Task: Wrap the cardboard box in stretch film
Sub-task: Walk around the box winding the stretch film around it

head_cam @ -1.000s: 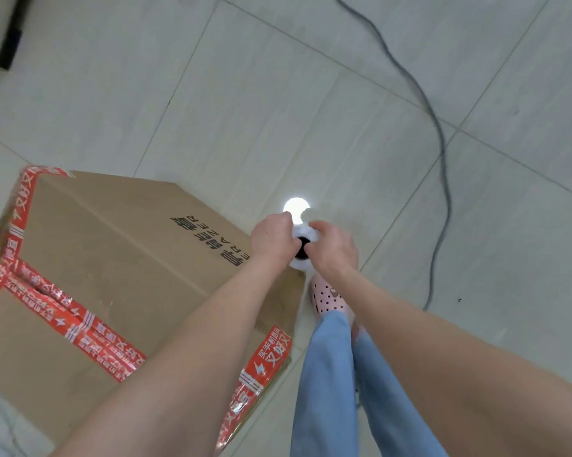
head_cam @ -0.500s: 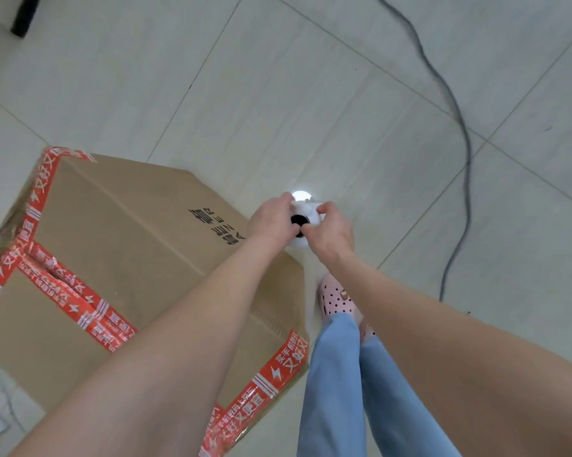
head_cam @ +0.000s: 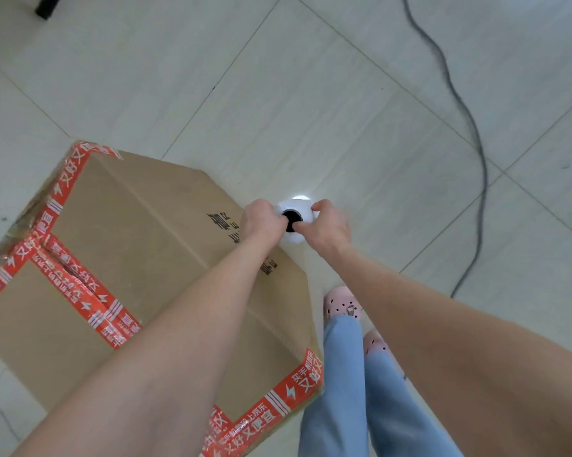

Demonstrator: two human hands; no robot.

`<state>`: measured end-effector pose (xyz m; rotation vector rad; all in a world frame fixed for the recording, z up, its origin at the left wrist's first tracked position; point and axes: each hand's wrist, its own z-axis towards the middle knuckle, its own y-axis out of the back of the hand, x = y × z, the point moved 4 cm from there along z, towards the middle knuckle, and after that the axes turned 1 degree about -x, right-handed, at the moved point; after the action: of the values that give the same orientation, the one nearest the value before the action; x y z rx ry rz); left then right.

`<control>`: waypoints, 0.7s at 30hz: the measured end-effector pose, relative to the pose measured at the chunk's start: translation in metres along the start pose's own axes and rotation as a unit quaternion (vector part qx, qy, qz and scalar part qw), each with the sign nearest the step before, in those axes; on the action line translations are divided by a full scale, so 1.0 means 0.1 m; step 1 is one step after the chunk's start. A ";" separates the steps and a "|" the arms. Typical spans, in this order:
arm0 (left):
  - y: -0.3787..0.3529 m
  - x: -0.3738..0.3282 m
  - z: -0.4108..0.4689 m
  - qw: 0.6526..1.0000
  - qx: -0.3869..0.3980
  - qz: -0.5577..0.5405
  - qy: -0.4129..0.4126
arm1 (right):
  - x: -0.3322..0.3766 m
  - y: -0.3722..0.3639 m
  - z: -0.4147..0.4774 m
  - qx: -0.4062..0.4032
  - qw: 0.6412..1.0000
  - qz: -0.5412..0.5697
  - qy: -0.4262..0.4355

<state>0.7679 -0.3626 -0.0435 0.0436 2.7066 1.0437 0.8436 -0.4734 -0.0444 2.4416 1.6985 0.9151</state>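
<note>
Gripping stretch film roll (head_cam: 302,211) at frame centre: your left hand (head_cam: 261,222), right hand (head_cam: 327,229) both curled round its top. Roll axis upright, hollow end facing you. Cardboard box (head_cam: 146,242) lies lower left; left hand nearer its edge.

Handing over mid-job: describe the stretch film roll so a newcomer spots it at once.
Find the big cardboard box with red tape on the tiled floor, then its right-hand edge. There the left hand and right hand hold the stretch film roll between them, end-on. It is white with a dark hole at its centre, unlike the plain glare spot just behind it.
</note>
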 end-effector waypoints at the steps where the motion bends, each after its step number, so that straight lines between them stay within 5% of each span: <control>1: 0.05 0.04 0.03 1.000 -0.006 -0.011 0.012 | 0.03 -0.05 0.01 0.013 1.000 0.002 -0.003; 8: 0.39 0.29 0.21 0.997 -0.002 0.008 0.073 | 0.38 -0.40 0.06 0.069 0.998 0.006 0.007; 14: 0.41 0.19 0.25 0.990 0.014 0.126 -0.053 | 0.47 -0.51 0.15 0.055 0.998 -0.034 -0.005; 21: 0.55 0.12 0.41 0.995 -0.019 0.090 0.022 | 0.83 -0.41 0.33 0.046 0.978 -0.185 0.082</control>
<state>0.7626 -0.2932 -0.0387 0.2653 2.7629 1.1590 0.8442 -0.3753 -0.0488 2.0366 2.1963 1.0257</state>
